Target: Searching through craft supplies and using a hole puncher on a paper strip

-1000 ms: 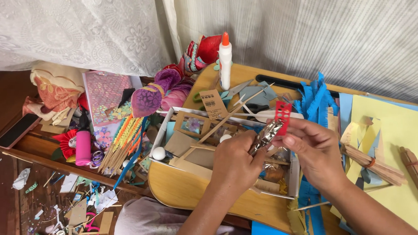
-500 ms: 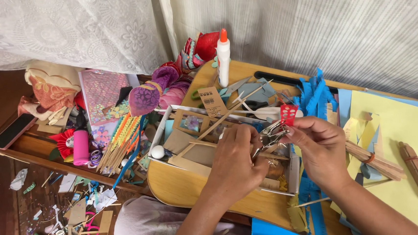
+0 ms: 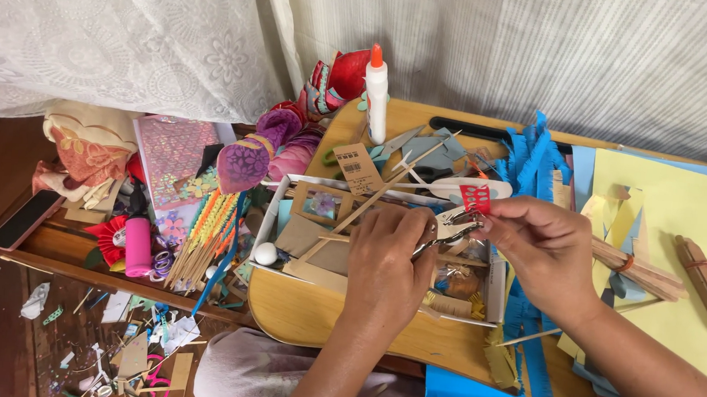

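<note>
Red paper is what the hands are busy with: a small red paper piece [image 3: 476, 199] with little holes in it. The right hand [image 3: 542, 251] pinches it between thumb and fingers and holds it up over the white box [image 3: 496, 293]. The left hand [image 3: 388, 269] is curled tight around a shiny metal hole punch [image 3: 448, 235], and the front of the punch sits right at the bottom edge of the red piece, touching it. A second ago the hands were in nearly the same spot, but the red piece stood a bit higher above the punch; now it is tucked lower, closer to the punch. So the punching looks to be going on, with the paper slid along for another hole, though I cannot tell if the punch is squeezed all the way. The box lies on a wooden board [image 3: 312, 312] and is full of cardboard bits and thin sticks. Behind it stands a white glue bottle [image 3: 376, 95] with an orange tip. Blue paper strips [image 3: 530, 157] lie to the right, next to a big yellow sheet [image 3: 684, 213]. A pink tube [image 3: 138, 246] lies well off to the left among colourful scraps.
</note>
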